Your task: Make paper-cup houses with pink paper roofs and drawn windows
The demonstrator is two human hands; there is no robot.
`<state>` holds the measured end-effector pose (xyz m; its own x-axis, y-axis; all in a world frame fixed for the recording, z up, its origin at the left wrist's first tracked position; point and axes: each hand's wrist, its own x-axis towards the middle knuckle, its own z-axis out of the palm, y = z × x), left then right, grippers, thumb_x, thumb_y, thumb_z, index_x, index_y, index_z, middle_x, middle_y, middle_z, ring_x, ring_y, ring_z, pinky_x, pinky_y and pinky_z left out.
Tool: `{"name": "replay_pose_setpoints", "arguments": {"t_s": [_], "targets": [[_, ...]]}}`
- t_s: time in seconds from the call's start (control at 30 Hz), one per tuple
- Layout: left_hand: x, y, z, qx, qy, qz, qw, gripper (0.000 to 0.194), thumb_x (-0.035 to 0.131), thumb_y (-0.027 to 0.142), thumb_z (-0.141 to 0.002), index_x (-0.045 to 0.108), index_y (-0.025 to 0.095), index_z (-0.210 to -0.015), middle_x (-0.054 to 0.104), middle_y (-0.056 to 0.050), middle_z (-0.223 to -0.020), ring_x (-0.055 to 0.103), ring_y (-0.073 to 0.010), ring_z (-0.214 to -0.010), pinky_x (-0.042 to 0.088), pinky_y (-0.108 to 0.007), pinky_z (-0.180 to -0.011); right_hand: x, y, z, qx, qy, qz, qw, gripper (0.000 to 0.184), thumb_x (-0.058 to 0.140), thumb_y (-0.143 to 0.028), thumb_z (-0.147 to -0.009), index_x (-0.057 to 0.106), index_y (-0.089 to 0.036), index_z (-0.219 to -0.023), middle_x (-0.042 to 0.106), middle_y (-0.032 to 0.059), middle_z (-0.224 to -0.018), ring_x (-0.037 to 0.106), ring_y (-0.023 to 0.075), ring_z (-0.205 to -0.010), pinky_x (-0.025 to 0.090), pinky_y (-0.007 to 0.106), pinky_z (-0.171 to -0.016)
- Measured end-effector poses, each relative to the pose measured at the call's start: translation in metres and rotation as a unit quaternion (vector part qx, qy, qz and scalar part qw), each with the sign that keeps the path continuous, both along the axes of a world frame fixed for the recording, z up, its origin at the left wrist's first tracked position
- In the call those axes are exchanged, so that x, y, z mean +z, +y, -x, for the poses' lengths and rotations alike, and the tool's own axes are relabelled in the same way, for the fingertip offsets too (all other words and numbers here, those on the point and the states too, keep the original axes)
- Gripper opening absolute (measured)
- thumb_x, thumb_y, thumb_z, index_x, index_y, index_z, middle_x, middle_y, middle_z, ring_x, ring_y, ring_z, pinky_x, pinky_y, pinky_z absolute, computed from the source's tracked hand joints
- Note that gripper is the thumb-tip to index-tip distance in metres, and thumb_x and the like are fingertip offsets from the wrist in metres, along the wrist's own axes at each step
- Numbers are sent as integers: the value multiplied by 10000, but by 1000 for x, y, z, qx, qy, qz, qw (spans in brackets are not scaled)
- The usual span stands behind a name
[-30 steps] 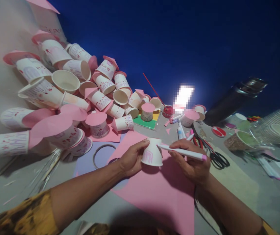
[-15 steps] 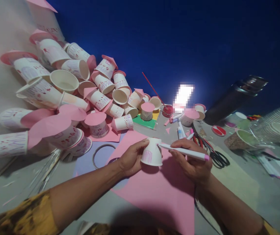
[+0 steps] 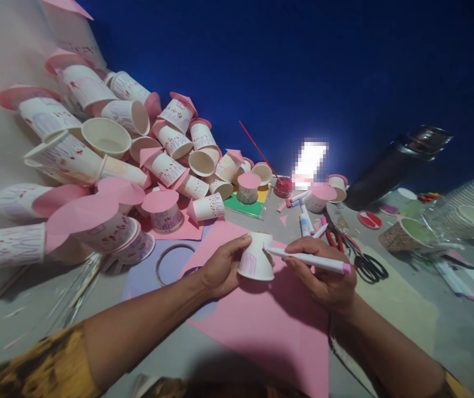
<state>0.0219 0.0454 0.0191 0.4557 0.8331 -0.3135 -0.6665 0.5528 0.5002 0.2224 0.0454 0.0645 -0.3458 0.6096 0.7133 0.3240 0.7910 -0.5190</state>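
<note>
Paper cup (image 3: 265,264), white, inverted, one; with white marker (image 3: 313,260), pink-ended, one.
Cup: above the near-centre pink sheet (image 3: 278,342), rim downward, pinkish-purple hatched shape low on its side; whether it rests on the sheet cannot be told. Left hand (image 3: 225,268): gripping the cup at its left side, thumb near the raised base. Right hand (image 3: 326,276): fingers closed round the marker, tip at the cup's upper right side. Far left: heap of decorated cups (image 3: 168,167), many with pink paper tops. Right of the right hand: black-handled scissors (image 3: 370,269). Far right: dark flask (image 3: 386,171), leaning.
</note>
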Motion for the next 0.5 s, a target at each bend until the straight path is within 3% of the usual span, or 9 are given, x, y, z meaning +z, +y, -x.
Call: {"name": "replay_pose_setpoints", "arguments": {"t_s": [0.27,0.5], "targets": [[2,1,-2,-1,1,-5,1000,337,683,306,-885,727,89,-1140,792,-150,-977,740,-317,-972,548,-443,-947,-7,1,-4,-18,7,5,1000,104,695,-135,-914,719,-207,-984,763,53,-817,720,187,-685,556,284,-580],[-2,2,1,-16,-22,-19,999,386,653,301,-886,710,80,-1197,800,-154,-1003,751,-324,-961,530,-459,-969,-1,2,-1,-31,20,7,999,100,680,-130,-917,693,-215,-969,743,35,-786,684,157,-618,540,260,-536]]}}
